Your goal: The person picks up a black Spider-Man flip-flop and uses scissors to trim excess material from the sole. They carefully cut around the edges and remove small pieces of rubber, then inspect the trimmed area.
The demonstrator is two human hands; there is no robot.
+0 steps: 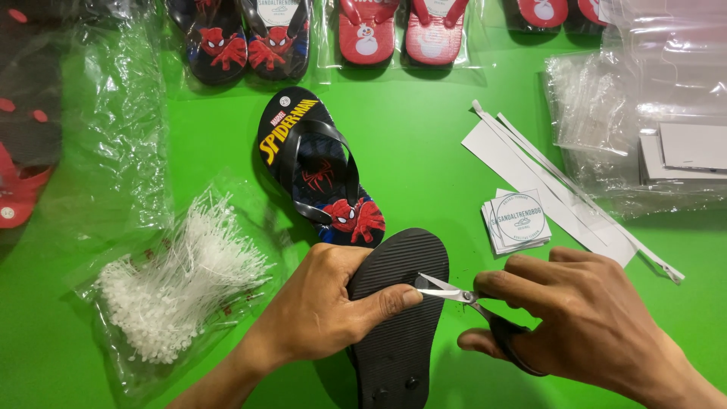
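Note:
My left hand (pixel 322 307) grips a black flip-flop (pixel 401 261) turned sole up, with the thumb pressed on the ribbed sole. My right hand (pixel 583 314) holds small scissors (pixel 454 291) by their black handles. The metal blades touch the sole's right edge, next to my left thumb. Just behind lies the matching flip-flop (pixel 318 170), face up, with black straps and a red and blue spider-hero print.
On the green table (pixel 424 144), a clear bag of white plastic tag pins (pixel 174 284) lies at left. A stack of small square labels (pixel 517 221) and white paper strips (pixel 556 193) lie at right. Bagged pairs of sandals (pixel 401 34) line the far edge, clear bags (pixel 644 113) far right.

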